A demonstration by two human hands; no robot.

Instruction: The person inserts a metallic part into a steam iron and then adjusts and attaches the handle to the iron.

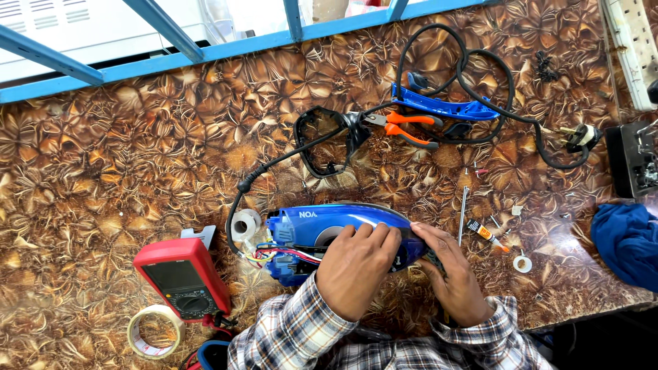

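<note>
A blue clothes iron [322,223] lies on its side on the patterned brown table [137,151], its rear end open with coloured wires [274,257] showing. My left hand [356,267] presses flat on the iron's body. My right hand [449,270] grips the iron's pointed front end. A black power cord [274,164] runs from the iron's rear up across the table to a plug [582,137].
A red multimeter [184,277] and a tape roll [156,331] sit at the left front. Orange-handled pliers [404,127], a blue plastic handle part [445,107], a black frame piece [325,140], a thin rod [462,216], a small tube [486,234] and a blue cloth [627,240] lie about.
</note>
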